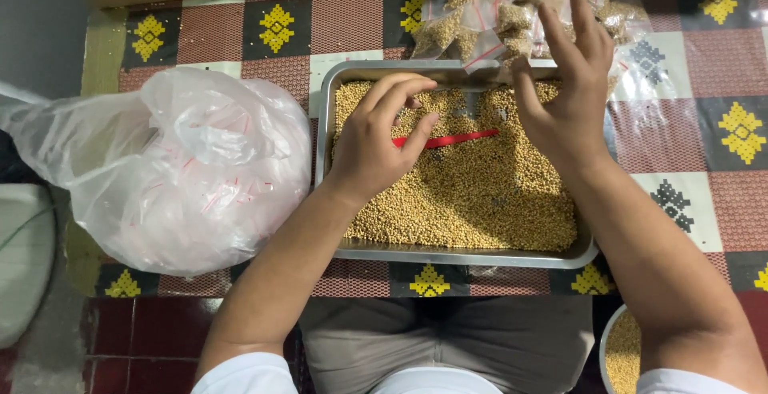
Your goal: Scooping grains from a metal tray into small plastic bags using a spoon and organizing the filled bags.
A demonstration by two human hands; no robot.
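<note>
Furthest from the fingers on the left, a large clear bag (180, 174) stuffed with empty small zip bags is seen lying on the patterned cloth (240, 26); from its bulk, much of the supply is judged unused. The left hand (376, 150) is held over the metal tray (328, 122) of yellow beans (480, 202), its thumb and forefinger pinched on the red-striped mouth of a small clear zip bag (456, 118) lying across the beans; the other fingers are curled loosely. The right hand (568, 102) is set at the bag's opposite end, fingers spread and raised, thumb touching the edge; whether the bag is truly gripped there cannot be told. Just beyond the right fingertips, a pile of filled packets (496, 14) is seen. A deep layer of beans remains, so the packing is judged only partly done.
</note>
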